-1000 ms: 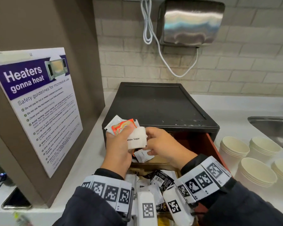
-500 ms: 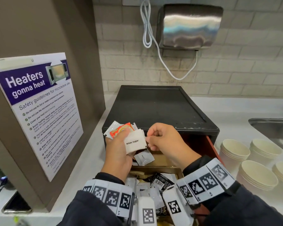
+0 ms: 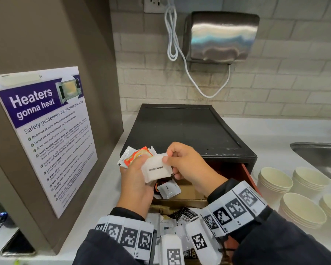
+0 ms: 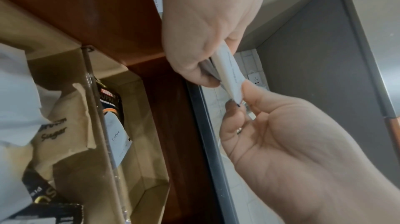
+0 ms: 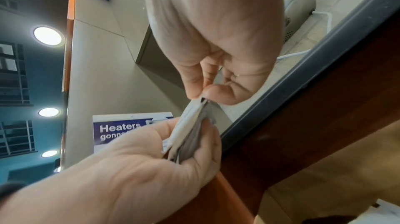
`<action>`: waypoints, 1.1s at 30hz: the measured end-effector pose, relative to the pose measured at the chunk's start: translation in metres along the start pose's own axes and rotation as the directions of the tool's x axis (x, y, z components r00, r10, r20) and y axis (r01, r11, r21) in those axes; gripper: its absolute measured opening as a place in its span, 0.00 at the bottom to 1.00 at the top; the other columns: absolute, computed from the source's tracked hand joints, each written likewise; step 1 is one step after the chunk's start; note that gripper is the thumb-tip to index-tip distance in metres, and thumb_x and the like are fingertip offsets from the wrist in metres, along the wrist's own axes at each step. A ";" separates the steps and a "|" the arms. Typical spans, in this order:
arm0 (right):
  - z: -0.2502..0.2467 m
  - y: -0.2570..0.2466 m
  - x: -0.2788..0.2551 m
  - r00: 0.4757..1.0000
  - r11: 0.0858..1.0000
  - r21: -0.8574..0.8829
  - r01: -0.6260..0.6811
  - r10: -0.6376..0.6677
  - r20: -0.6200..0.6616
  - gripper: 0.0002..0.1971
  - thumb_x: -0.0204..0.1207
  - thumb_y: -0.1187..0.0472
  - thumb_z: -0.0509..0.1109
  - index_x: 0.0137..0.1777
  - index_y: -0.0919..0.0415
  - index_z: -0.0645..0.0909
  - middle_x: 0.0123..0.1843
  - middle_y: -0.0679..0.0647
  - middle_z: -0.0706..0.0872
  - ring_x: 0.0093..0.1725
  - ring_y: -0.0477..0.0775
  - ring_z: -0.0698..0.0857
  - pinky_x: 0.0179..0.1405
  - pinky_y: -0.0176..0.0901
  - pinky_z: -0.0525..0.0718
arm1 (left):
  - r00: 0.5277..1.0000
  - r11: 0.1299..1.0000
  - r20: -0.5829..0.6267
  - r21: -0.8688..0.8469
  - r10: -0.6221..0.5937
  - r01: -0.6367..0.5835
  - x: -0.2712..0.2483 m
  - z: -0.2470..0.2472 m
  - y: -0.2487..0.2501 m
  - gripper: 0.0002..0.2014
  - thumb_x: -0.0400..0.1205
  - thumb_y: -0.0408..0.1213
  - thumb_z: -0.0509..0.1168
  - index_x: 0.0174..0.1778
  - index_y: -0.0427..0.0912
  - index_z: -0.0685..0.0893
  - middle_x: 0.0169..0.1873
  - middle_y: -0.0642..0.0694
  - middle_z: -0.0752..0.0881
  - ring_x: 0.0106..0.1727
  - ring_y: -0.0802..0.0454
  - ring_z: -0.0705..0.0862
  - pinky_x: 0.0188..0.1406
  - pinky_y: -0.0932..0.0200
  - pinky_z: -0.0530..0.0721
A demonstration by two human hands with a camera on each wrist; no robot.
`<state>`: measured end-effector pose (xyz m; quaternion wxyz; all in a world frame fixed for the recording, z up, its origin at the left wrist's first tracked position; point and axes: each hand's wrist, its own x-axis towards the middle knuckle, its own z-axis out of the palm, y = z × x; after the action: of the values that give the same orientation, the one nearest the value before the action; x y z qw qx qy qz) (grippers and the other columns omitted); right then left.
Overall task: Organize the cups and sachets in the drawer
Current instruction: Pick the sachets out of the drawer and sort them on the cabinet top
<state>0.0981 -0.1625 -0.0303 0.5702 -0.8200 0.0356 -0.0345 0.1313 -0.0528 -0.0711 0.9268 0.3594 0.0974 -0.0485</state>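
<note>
My left hand [image 3: 136, 180] grips a fanned bunch of sachets above the open drawer [image 3: 246, 174]. A white sugar sachet [image 3: 157, 170] sits in front of an orange sachet [image 3: 137, 157]. My right hand [image 3: 187, 165] pinches the white sugar sachet's upper right corner between thumb and forefinger. The right wrist view shows that pinch by my right hand [image 5: 201, 97], with my left hand [image 5: 151, 167] wrapped round the sachet bunch [image 5: 188, 130]. In the left wrist view my left hand [image 4: 201, 60] holds the white sugar sachet [image 4: 230, 73] edge-on. A coffee sachet [image 3: 169, 189] and several others lie in the drawer.
The drawer slides out of a black cabinet [image 3: 183, 131] on a white counter. Several stacks of paper cups [image 3: 274, 180] stand to the right, with a steel sink [image 3: 319, 155] behind them. A brown panel with a microwave poster [image 3: 46, 134] walls off the left.
My right hand has shifted up from beside the bunch to the white sugar sachet's top corner. Both hands have risen slightly; the left still holds the bunch.
</note>
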 end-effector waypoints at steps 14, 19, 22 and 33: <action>-0.036 -0.007 0.056 0.889 0.951 0.302 -0.062 0.190 -0.416 0.09 0.79 0.73 0.61 0.53 0.59 0.75 0.43 0.60 0.82 0.27 0.45 0.79 0.24 0.30 0.79 | 1.000 1.000 -0.002 0.006 -0.029 0.029 -0.003 -0.004 0.002 0.20 0.81 0.34 0.65 0.65 0.56 0.69 0.52 0.48 0.83 0.50 0.47 0.85 0.38 0.53 0.85; -0.016 -0.016 0.064 0.955 0.968 0.229 -0.105 0.162 -0.250 0.10 0.79 0.73 0.61 0.43 0.59 0.80 0.41 0.57 0.83 0.31 0.44 0.81 0.29 0.28 0.81 | 0.999 0.999 -0.026 -0.016 -0.034 0.033 -0.001 -0.004 0.003 0.23 0.80 0.33 0.66 0.69 0.54 0.70 0.56 0.45 0.83 0.49 0.46 0.86 0.39 0.52 0.86; -0.004 -0.019 0.062 0.990 0.975 0.176 -0.132 0.139 -0.028 0.11 0.81 0.71 0.61 0.59 0.61 0.81 0.54 0.57 0.82 0.48 0.50 0.85 0.42 0.31 0.83 | 0.999 0.998 -0.020 -0.041 -0.038 0.037 0.001 -0.004 0.003 0.24 0.81 0.31 0.64 0.72 0.51 0.71 0.58 0.43 0.84 0.50 0.45 0.87 0.35 0.53 0.86; 0.006 -0.017 0.029 0.939 0.881 -0.395 0.261 -0.136 0.317 0.29 0.72 0.60 0.75 0.72 0.50 0.71 0.65 0.47 0.78 0.57 0.43 0.76 0.52 0.30 0.76 | 0.984 0.993 0.137 -0.010 -0.116 0.118 0.000 0.000 0.001 0.19 0.83 0.35 0.63 0.70 0.45 0.76 0.58 0.39 0.86 0.52 0.44 0.88 0.31 0.54 0.88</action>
<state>0.1279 -0.1540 -0.0162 0.3670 -0.9214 -0.1239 0.0316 0.1312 -0.0514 -0.0704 0.9301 0.3404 0.0553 -0.1265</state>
